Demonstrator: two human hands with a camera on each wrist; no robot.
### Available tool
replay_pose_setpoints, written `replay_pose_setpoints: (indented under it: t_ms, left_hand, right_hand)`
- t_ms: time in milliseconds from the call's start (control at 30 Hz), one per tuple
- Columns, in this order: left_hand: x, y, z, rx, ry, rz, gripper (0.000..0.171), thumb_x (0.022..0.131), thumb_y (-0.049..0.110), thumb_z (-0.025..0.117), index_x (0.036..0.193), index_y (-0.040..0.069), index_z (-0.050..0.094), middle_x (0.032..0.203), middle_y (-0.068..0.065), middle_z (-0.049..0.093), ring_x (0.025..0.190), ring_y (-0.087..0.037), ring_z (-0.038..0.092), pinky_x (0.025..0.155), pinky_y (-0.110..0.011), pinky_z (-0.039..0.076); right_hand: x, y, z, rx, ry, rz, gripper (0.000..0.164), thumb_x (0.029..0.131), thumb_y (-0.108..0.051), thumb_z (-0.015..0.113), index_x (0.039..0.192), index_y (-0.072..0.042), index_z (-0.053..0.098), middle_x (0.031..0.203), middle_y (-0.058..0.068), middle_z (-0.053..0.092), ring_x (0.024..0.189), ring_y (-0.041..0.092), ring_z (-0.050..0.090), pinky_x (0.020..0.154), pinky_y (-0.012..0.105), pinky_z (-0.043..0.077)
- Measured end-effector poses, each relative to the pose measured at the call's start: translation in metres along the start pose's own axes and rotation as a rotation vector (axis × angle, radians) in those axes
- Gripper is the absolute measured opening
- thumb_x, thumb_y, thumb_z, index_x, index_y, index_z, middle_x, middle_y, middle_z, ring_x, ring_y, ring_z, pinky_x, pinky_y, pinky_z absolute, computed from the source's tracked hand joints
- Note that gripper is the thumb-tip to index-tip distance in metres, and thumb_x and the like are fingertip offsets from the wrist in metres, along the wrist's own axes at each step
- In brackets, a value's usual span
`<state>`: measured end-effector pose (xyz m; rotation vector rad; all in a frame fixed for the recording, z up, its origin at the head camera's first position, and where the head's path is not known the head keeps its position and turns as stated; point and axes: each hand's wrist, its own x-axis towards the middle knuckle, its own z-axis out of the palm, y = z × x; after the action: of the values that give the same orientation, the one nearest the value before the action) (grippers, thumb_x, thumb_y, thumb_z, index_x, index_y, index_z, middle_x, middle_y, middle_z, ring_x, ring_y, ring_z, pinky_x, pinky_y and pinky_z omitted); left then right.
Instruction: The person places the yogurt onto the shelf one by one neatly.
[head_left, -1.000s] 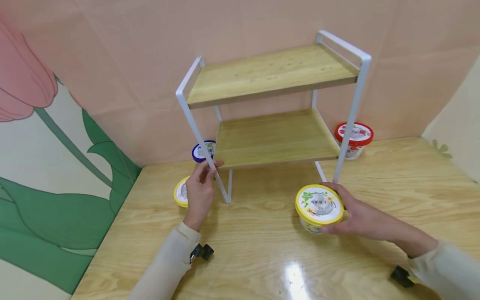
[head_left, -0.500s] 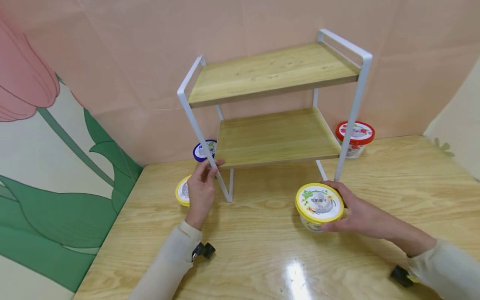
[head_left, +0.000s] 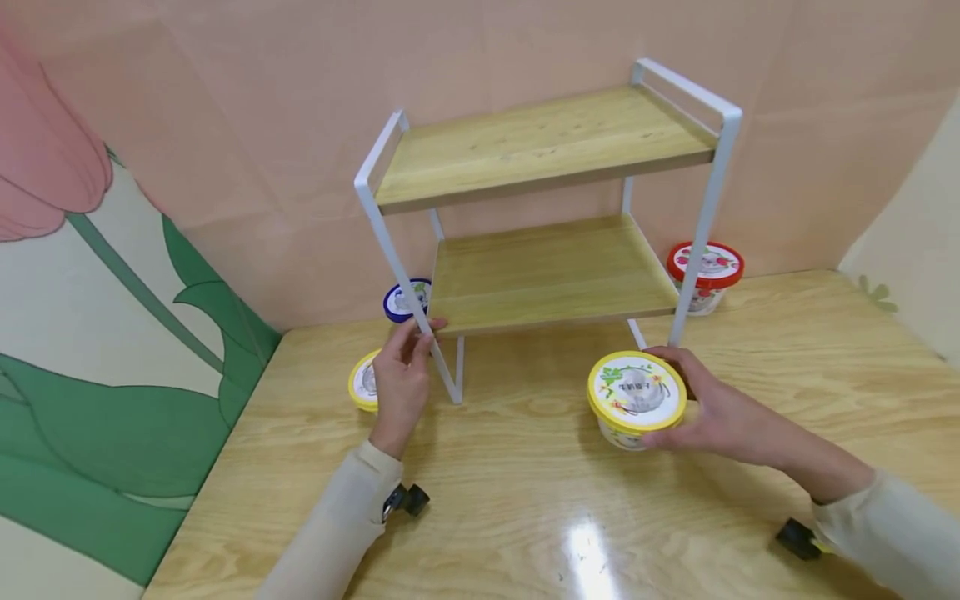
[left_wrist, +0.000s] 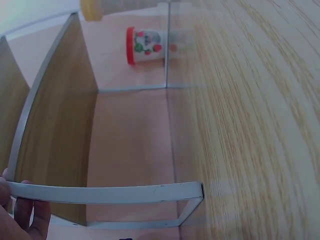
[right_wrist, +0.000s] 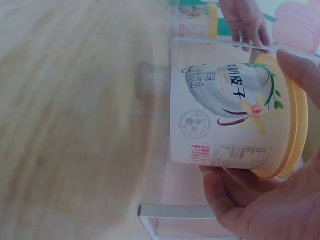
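Note:
My right hand grips a white tub with a yellow lid from its right side, near the rack's right front leg. The right wrist view shows thumb and fingers round this tub, whose base appears just above the table. At the left front leg of the two-tier shelf rack, my left hand holds the white frame at the lower board's corner. In the left wrist view, fingertips wrap that frame bar.
A red-lidded tub stands behind the rack's right side. To the left are a blue-lidded tub, partly behind the frame, and another yellow-lidded tub, partly hidden by my left hand. A pink backdrop hangs behind the wooden table.
The held yellow-lidded tub has risen slightly and shifted toward the rack with my right hand. My left hand keeps its hold on the frame.

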<state>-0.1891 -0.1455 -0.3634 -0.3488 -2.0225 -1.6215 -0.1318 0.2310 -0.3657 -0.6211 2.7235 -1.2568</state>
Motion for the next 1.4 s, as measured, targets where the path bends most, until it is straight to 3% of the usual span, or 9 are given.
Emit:
replay_pose_setpoints:
  t_ms: [200, 400, 600, 800, 933, 1100, 1267, 1400]
  left_hand:
    - [0.002, 0.000, 0.004, 0.001, 0.009, 0.013, 0.019, 0.098, -0.001, 0.057, 0.114, 0.000, 0.067, 0.111, -0.016, 0.074, 0.085, -0.005, 0.065, 0.078, -0.019, 0.055]
    - [0.002, 0.000, 0.008, 0.003, 0.020, 0.007, 0.019, 0.097, -0.001, 0.058, 0.113, 0.000, 0.067, 0.111, -0.016, 0.074, 0.084, -0.005, 0.064, 0.078, -0.019, 0.055]
    - [-0.001, -0.004, 0.009, 0.000, 0.012, -0.026, 0.019, 0.098, 0.000, 0.058, 0.114, 0.002, 0.068, 0.112, -0.013, 0.074, 0.086, -0.007, 0.064, 0.080, -0.020, 0.055]
    - [0.000, -0.004, 0.009, 0.004, 0.002, -0.016, 0.020, 0.098, 0.002, 0.057, 0.115, 0.003, 0.068, 0.112, -0.013, 0.074, 0.086, -0.008, 0.065, 0.080, -0.021, 0.056]
    - [0.000, -0.004, 0.008, 0.006, 0.008, -0.009, 0.020, 0.098, 0.002, 0.057, 0.115, 0.003, 0.067, 0.112, -0.012, 0.074, 0.086, -0.009, 0.065, 0.080, -0.022, 0.056]
    - [0.000, -0.005, 0.009, -0.005, 0.016, -0.009, 0.021, 0.098, 0.001, 0.057, 0.117, 0.003, 0.067, 0.112, -0.013, 0.074, 0.085, -0.009, 0.064, 0.080, -0.021, 0.055]
    - [0.002, -0.006, 0.012, -0.006, 0.006, 0.012, 0.022, 0.098, 0.001, 0.057, 0.117, 0.002, 0.067, 0.112, -0.014, 0.074, 0.086, -0.008, 0.064, 0.079, -0.021, 0.055]
    - [0.003, -0.008, 0.014, 0.004, 0.009, 0.024, 0.021, 0.098, 0.001, 0.057, 0.117, 0.003, 0.067, 0.111, -0.014, 0.074, 0.085, -0.007, 0.064, 0.076, -0.021, 0.054]
  right_hand:
    - [0.001, -0.004, -0.010, 0.005, 0.044, -0.015, 0.103, 0.072, -0.020, 0.090, 0.151, -0.017, 0.025, 0.134, 0.018, 0.055, 0.111, -0.009, 0.044, 0.087, 0.010, 0.036]
    - [0.005, -0.012, -0.019, 0.036, 0.064, -0.062, 0.100, 0.073, -0.014, 0.088, 0.151, -0.016, 0.026, 0.135, 0.009, 0.051, 0.111, -0.006, 0.048, 0.087, 0.008, 0.039]
    - [0.009, -0.022, -0.029, 0.040, 0.087, -0.075, 0.099, 0.074, -0.012, 0.087, 0.152, -0.018, 0.028, 0.138, 0.005, 0.049, 0.114, -0.008, 0.047, 0.089, 0.010, 0.035]
    - [0.015, -0.037, -0.038, 0.041, 0.093, -0.088, 0.097, 0.075, -0.011, 0.086, 0.152, -0.022, 0.029, 0.130, -0.003, 0.054, 0.114, -0.006, 0.051, 0.089, 0.008, 0.033]
    - [0.018, -0.047, -0.046, 0.027, 0.096, -0.046, 0.098, 0.074, -0.013, 0.087, 0.153, -0.027, 0.029, 0.132, -0.001, 0.055, 0.114, -0.007, 0.050, 0.093, 0.015, 0.034]
    - [0.022, -0.058, -0.060, 0.015, 0.108, -0.024, 0.099, 0.074, -0.012, 0.087, 0.153, -0.026, 0.029, 0.129, 0.004, 0.060, 0.112, -0.006, 0.051, 0.088, 0.007, 0.033]
    - [0.024, -0.073, -0.072, 0.076, 0.120, -0.068, 0.090, 0.077, -0.004, 0.082, 0.149, -0.028, 0.034, 0.131, -0.006, 0.055, 0.119, -0.002, 0.049, 0.090, 0.007, 0.032]
    - [0.026, -0.083, -0.084, 0.137, 0.102, -0.112, 0.081, 0.083, 0.001, 0.074, 0.149, -0.024, 0.035, 0.135, -0.005, 0.054, 0.123, 0.004, 0.049, 0.093, 0.008, 0.034]
